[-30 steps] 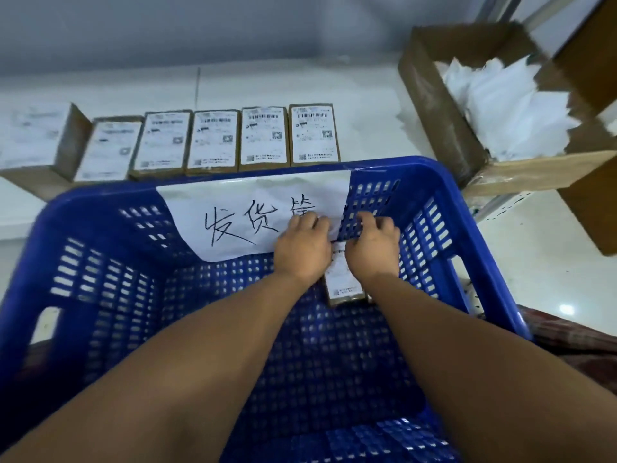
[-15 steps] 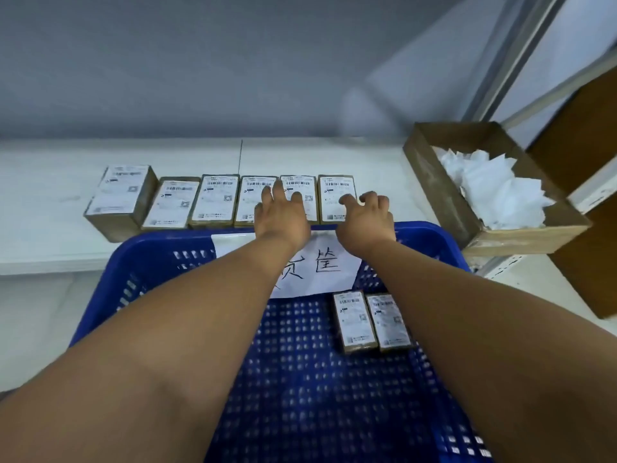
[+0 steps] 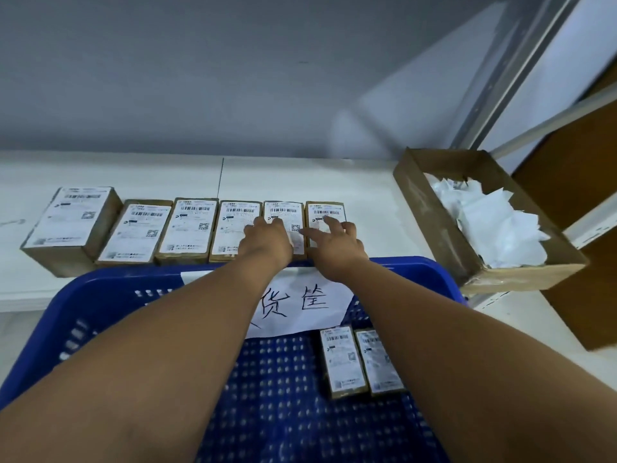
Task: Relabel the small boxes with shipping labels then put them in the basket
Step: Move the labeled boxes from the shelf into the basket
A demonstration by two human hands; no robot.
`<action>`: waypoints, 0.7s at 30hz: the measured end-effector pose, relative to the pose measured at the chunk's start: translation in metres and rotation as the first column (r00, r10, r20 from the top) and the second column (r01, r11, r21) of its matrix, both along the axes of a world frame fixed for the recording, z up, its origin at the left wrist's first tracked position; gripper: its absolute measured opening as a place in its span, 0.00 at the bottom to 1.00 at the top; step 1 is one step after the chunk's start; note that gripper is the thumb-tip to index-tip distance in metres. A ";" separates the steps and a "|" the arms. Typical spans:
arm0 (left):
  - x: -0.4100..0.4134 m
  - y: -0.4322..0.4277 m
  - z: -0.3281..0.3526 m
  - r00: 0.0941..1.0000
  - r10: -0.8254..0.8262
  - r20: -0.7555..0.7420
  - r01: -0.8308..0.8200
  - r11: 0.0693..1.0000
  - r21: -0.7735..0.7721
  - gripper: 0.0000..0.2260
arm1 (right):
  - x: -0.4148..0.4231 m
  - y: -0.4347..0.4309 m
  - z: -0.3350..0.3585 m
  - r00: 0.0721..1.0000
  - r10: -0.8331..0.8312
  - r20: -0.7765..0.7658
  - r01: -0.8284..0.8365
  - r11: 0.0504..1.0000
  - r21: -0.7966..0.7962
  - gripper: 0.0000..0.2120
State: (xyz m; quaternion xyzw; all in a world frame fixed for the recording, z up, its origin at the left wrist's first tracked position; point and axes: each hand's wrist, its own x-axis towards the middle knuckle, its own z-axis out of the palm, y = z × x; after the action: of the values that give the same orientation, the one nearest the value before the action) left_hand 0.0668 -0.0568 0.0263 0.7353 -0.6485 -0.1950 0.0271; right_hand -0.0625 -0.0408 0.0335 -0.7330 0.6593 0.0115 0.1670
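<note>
Nearest, the blue basket (image 3: 100, 285) holds two labelled boxes (image 3: 344, 360) lying flat side by side toward its right, below the paper sign (image 3: 310, 302) draped over its far rim. Both forearms reach across the basket to the white table (image 3: 300, 178) beyond. The left hand (image 3: 267, 242) lies with straight fingers on the second box from the right (image 3: 283, 212). The right hand (image 3: 337, 245) has loosely spread fingers, its forefinger touching the rightmost box (image 3: 325, 210). Neither hand has closed round anything. These two boxes end a row of six packed edge to edge, long axes running straight away from the person, so each hand sits directly over its own box. A grip would likely come from the near short ends, since neighbours block the sides. Farther right stands a cardboard tray (image 3: 487, 228) of white paper scraps
</note>
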 end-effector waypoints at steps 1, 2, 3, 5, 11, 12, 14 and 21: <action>0.000 -0.002 -0.005 1.000 0.003 0.001 -0.003 1.000 -0.003 0.22 | 0.001 -0.003 -0.005 1.000 0.000 0.018 0.000 1.000 0.008 0.23; 0.000 -0.002 -0.009 1.000 0.002 0.001 -0.002 1.000 -0.017 0.21 | 0.002 -0.004 -0.009 0.999 -0.013 0.037 0.013 1.000 0.013 0.22; 0.000 -0.004 -0.014 1.000 -0.002 0.002 0.002 0.999 -0.040 0.21 | 0.004 -0.007 -0.015 0.998 -0.033 0.055 0.033 0.999 0.013 0.21; -0.001 -0.005 -0.019 1.000 -0.013 0.004 0.013 0.995 -0.094 0.24 | 0.007 -0.011 -0.021 0.994 -0.093 0.065 0.093 0.996 -0.002 0.21; -0.016 -0.018 -0.023 0.999 0.014 -0.040 -0.018 0.994 -0.112 0.29 | 0.005 -0.031 -0.028 0.939 -0.307 0.155 0.312 0.950 -0.007 0.21; -0.019 -0.021 -0.022 0.999 0.016 -0.048 -0.021 0.994 -0.103 0.30 | 0.003 -0.035 -0.027 0.929 -0.334 0.159 0.338 0.941 0.002 0.24; -0.023 -0.026 -0.023 0.998 0.019 -0.057 -0.023 0.998 -0.065 0.34 | -0.005 -0.040 -0.028 0.912 -0.385 0.143 0.386 0.922 0.017 0.31; -0.039 -0.032 -0.025 0.961 0.166 -0.223 -0.172 0.985 -0.005 0.45 | -0.029 -0.039 -0.037 0.847 -0.455 0.274 0.498 0.861 -0.109 0.33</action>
State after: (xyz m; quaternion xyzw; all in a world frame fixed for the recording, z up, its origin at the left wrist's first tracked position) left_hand 0.0278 -0.0883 0.0015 0.7612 -0.5785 -0.2651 0.1246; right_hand -0.0919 -0.0795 -0.0032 -0.5535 0.7942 -0.1769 0.1775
